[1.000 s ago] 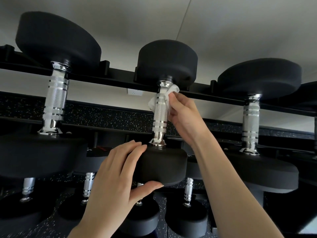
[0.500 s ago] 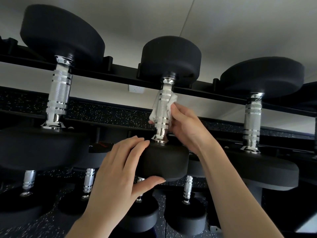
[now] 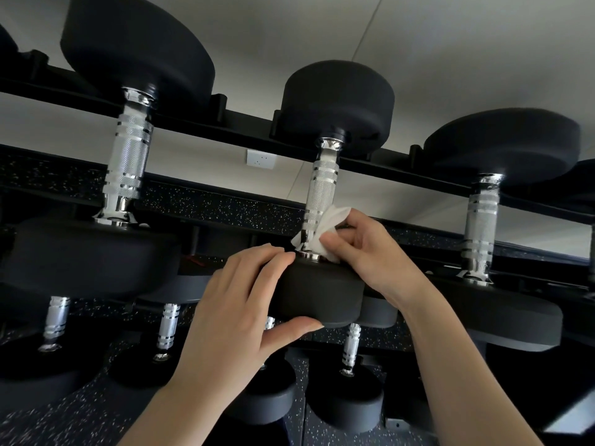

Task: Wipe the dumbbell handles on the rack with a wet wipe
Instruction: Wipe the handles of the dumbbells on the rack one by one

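Note:
A black dumbbell with a knurled chrome handle (image 3: 323,185) lies across the top tier of the black rack (image 3: 244,132), in the middle of the view. My right hand (image 3: 370,252) pinches a crumpled white wet wipe (image 3: 325,231) against the near end of that handle, just above the near weight head (image 3: 318,292). My left hand (image 3: 238,320) grips that near head, fingers over its top edge and thumb under its rim. The far part of the handle is bare.
Larger dumbbells flank it on the same tier, one with its handle (image 3: 128,165) at left, one (image 3: 481,220) at right. Smaller dumbbells (image 3: 349,347) lie on the tier below. Speckled black floor shows underneath; a white wall socket (image 3: 261,159) is behind.
My right hand has slid the wipe down the handle from the far end to the near end. My left hand has stayed on the near head.

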Demonstrator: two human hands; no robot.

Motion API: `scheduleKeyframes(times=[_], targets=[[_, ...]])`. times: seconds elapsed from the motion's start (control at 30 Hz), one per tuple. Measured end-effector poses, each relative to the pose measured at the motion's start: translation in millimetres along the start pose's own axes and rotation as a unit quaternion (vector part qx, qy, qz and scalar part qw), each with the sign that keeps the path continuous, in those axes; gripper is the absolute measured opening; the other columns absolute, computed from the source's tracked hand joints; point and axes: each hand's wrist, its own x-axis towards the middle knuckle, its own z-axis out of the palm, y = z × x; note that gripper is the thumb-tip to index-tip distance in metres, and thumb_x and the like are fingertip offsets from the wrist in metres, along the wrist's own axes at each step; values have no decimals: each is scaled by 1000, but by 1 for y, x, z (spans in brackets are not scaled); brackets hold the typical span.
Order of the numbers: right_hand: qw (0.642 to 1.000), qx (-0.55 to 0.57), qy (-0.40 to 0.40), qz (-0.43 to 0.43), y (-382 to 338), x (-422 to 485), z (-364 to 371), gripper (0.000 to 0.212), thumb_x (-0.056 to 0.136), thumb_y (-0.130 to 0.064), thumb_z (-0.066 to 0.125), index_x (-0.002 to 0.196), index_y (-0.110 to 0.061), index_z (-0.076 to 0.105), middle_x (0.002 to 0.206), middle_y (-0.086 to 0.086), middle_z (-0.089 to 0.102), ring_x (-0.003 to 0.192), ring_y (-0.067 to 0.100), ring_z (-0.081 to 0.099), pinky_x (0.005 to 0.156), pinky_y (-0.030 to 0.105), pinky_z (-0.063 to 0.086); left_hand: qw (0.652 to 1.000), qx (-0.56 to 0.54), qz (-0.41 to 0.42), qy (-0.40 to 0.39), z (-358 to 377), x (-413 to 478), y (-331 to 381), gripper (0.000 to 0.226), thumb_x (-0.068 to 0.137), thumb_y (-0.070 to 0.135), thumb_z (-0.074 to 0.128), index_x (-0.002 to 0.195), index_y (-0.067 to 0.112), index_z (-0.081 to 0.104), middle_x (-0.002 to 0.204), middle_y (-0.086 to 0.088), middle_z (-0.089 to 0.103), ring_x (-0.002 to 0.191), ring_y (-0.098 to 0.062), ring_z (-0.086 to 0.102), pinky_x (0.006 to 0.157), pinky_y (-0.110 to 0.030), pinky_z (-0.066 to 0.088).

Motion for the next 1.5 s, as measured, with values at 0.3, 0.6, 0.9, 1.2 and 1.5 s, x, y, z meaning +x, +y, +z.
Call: scheduleKeyframes(times=[0.3, 0.6, 0.9, 1.2, 1.5], targets=[[978, -131, 156, -37, -10, -10, 9, 24, 74, -17, 78, 77, -17, 54, 65, 0, 70, 65, 14, 69, 68, 26, 55, 1000, 1, -1, 10, 0, 0, 0, 65, 88, 65, 44, 127, 13, 49, 125, -4, 54, 114, -22, 53, 83, -42, 53], [963, -236, 86, -99, -19, -14, 4, 7, 76, -20, 74, 79, -25, 71, 77, -18, 63, 75, 7, 57, 72, 32, 50, 998, -54, -10, 10, 2, -1, -4, 66, 86, 65, 48, 128, 15, 51, 127, 0, 53, 118, -19, 50, 84, -43, 50], [907, -411, 32, -86, -40, 3, 15, 7, 78, -33, 73, 84, -36, 73, 71, -22, 66, 72, 1, 56, 66, 21, 45, 982, -177, -59, 22, 1, -2, -17, 68, 74, 67, 59, 125, 22, 55, 125, 12, 48, 117, -9, 46, 95, -30, 42], [830, -557, 9, -23, -58, 17, 32, 11, 81, -40, 65, 90, -35, 70, 81, 1, 65, 81, 21, 62, 72, 39, 54, 971, -225, -82, 19, 4, -2, -21, 66, 70, 69, 59, 121, 26, 59, 121, 14, 50, 115, -8, 45, 93, -32, 44], [777, -629, 17, -20, -63, 31, 38, 14, 81, -30, 62, 92, -23, 69, 79, 8, 62, 75, 28, 63, 67, 38, 56, 963, -255, -75, 41, 10, 1, -25, 68, 65, 69, 66, 118, 27, 57, 115, 11, 53, 108, -12, 49, 82, -41, 49]])
